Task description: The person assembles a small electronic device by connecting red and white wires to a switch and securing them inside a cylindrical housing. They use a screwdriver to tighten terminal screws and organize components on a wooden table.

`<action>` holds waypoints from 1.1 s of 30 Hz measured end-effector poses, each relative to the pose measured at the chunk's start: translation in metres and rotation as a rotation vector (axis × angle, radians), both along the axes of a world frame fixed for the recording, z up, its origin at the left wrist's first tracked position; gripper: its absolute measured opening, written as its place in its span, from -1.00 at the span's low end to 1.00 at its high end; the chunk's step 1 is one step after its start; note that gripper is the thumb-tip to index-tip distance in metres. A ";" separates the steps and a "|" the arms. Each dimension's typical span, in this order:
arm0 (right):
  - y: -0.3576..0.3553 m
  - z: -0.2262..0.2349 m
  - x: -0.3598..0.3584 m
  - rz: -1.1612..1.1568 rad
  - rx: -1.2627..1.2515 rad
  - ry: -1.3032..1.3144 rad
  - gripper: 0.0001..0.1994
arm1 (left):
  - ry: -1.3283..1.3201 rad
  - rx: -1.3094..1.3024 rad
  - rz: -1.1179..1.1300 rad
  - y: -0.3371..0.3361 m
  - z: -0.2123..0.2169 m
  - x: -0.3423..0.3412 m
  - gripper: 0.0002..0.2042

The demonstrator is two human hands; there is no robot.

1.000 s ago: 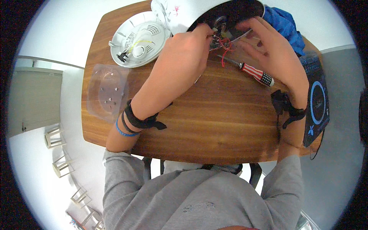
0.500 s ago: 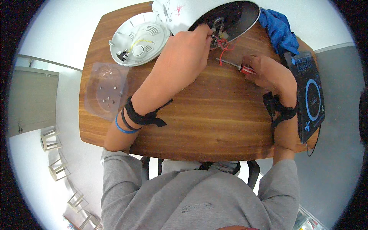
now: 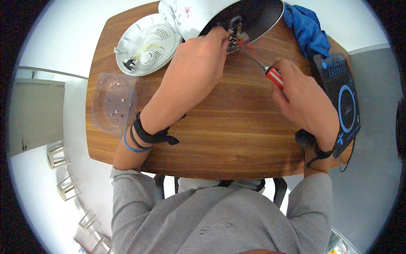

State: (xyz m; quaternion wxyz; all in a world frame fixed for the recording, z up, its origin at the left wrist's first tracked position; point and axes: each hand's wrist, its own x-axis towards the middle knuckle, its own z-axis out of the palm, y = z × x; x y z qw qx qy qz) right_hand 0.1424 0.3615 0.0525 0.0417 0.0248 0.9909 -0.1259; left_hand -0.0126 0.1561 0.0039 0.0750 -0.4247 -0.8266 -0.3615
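My left hand pinches a small part with red wires at the underside of a round black appliance at the table's far edge. My right hand grips a screwdriver with a red and white handle. Its thin shaft angles up and left, and the tip sits at the wired part next to my left fingers.
A round white cover plate lies at the far left of the wooden table. A clear plastic tray holds small screws at the left edge. A blue cloth and a black and blue flat device lie at the right.
My right hand has picked the screwdriver up off the table and pointed its tip at the wired part. The black appliance sits lower in view than before.
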 end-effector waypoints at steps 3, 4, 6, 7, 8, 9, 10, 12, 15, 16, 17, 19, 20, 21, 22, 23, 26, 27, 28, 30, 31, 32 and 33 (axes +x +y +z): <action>-0.008 0.009 0.002 -0.071 -0.032 0.045 -0.65 | -0.003 0.009 -0.003 0.000 0.000 0.001 -0.83; -0.009 0.008 0.002 -0.039 -0.042 0.098 -0.65 | -0.002 0.013 -0.002 0.000 0.000 0.001 -0.83; -0.009 0.006 0.004 0.025 -0.061 0.206 -0.66 | 0.001 0.023 -0.001 0.001 0.000 0.002 -0.83; -0.010 0.004 0.004 0.025 -0.069 0.215 -0.66 | -0.003 0.016 -0.003 0.000 0.001 0.003 -0.83; -0.011 0.002 0.002 0.026 -0.078 0.224 -0.67 | -0.007 0.009 -0.004 -0.001 0.001 0.003 -0.83; -0.012 0.001 0.000 0.027 -0.087 0.234 -0.67 | -0.010 0.002 -0.006 -0.001 0.002 0.003 -0.83; -0.013 0.001 0.000 0.018 -0.093 0.218 -0.68 | -0.008 0.004 -0.007 -0.001 0.001 0.002 -0.83; -0.014 0.002 -0.001 -0.001 -0.105 0.187 -0.69 | -0.002 0.009 -0.009 0.000 0.000 0.002 -0.82; -0.011 -0.002 -0.001 0.022 -0.069 0.221 -0.70 | -0.012 -0.010 -0.002 0.000 0.002 0.002 -0.82; -0.011 -0.001 -0.001 0.007 -0.070 0.199 -0.70 | -0.008 -0.004 -0.004 0.000 0.001 0.002 -0.82; -0.012 0.000 0.000 -0.009 -0.070 0.177 -0.68 | -0.004 0.002 -0.007 -0.001 0.000 0.002 -0.82; -0.013 0.001 0.000 -0.006 -0.060 0.172 -0.69 | 0.004 0.017 -0.007 -0.001 -0.001 0.001 -0.82; -0.012 0.001 0.000 0.010 -0.051 0.191 -0.70 | 0.010 0.024 -0.007 0.000 -0.001 0.001 -0.82; -0.012 0.001 0.000 0.027 -0.042 0.209 -0.71 | 0.016 0.032 -0.007 0.000 -0.002 0.001 -0.82; -0.012 0.001 0.000 0.029 -0.043 0.214 -0.71 | 0.014 0.024 -0.010 0.000 -0.001 0.001 -0.82; -0.012 0.000 0.001 0.033 -0.042 0.219 -0.70 | 0.011 0.017 -0.012 0.000 -0.001 0.001 -0.82; -0.011 0.000 0.001 0.047 -0.048 0.227 -0.70 | -0.007 0.005 -0.008 0.000 0.000 0.001 -0.82; -0.011 0.001 0.001 0.054 -0.052 0.229 -0.71 | -0.014 0.002 -0.004 0.000 0.001 0.001 -0.82; -0.011 0.000 0.000 0.057 -0.055 0.234 -0.71 | -0.006 0.009 -0.004 0.000 0.000 0.001 -0.82; -0.012 -0.001 0.000 0.061 -0.059 0.244 -0.71 | 0.010 0.024 -0.007 0.000 -0.002 0.000 -0.82; -0.012 -0.001 0.000 0.047 -0.060 0.235 -0.71 | 0.007 0.027 -0.008 0.000 -0.002 0.000 -0.82; -0.013 -0.002 0.000 0.032 -0.061 0.226 -0.70 | 0.005 0.028 -0.010 0.000 -0.001 0.001 -0.82; -0.013 -0.002 0.000 0.018 -0.063 0.217 -0.70 | 0.002 0.030 -0.011 0.000 -0.001 0.002 -0.82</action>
